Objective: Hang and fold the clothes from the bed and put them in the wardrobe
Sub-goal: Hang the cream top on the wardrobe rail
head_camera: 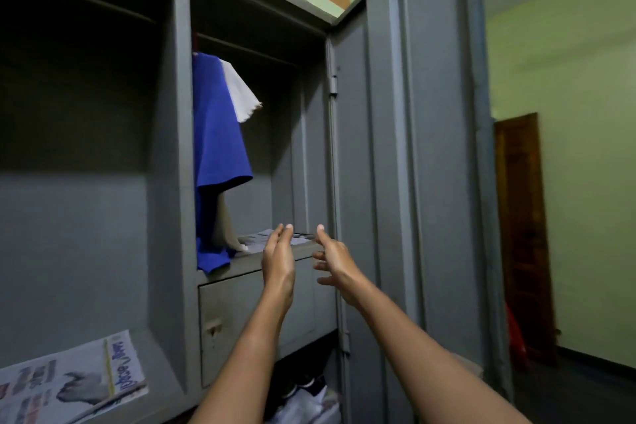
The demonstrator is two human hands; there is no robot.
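Standing open, the wardrobe [172, 182] filled the view, its door [395, 148] swung out to the right. In the right compartment a blue shirt [216, 134] hung from the rail [247, 51], a white garment [241, 93] behind it, and the blue hem bunched on the shelf [247, 264]. Before that shelf the left hand [278, 262] and right hand [335, 260] were raised, both empty, fingers loose and slightly spread. Hanging looked done for this piece; the next move likely called for turning to the bed — out of view — for another garment.
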